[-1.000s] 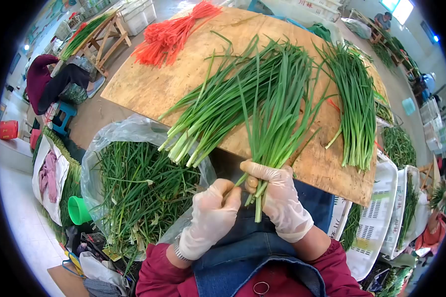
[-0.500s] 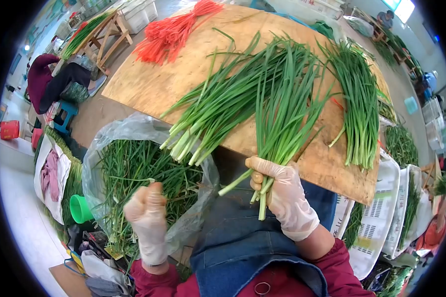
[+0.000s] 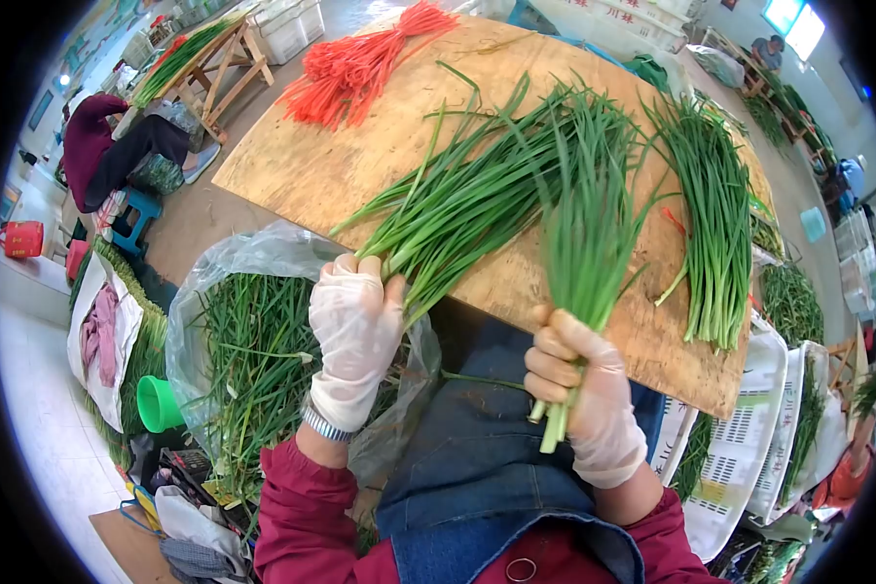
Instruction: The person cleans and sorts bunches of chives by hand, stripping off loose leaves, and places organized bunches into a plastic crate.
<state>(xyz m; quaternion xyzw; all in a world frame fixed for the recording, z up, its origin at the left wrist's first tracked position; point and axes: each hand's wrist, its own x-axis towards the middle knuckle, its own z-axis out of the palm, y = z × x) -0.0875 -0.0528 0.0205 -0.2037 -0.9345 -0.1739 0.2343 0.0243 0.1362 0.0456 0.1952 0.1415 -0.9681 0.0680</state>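
Observation:
My gloved right hand (image 3: 584, 389) is closed around the lower stems of a bunch of long green leafy stalks (image 3: 594, 234), whose pale ends stick out below the fist. At the table's near edge, my gloved left hand (image 3: 355, 321) has its fingers curled over the pale stem ends of a loose pile of green stalks (image 3: 457, 214). Part of those ends is hidden by the fingers. Another bundle of stalks (image 3: 712, 234) lies on the right side of the wooden table (image 3: 292, 165).
Red strips (image 3: 355, 73) lie at the table's far left. A plastic bag of green leaves (image 3: 263, 360) stands below left, near a green cup (image 3: 159, 404). White crates (image 3: 740, 438) are at the right. A seated person (image 3: 97, 146) is at the far left.
My left hand came away from the right-hand bunch, passed over the bag, and moved up to the pile's stem ends. My right hand kept its bunch and shifted slightly right.

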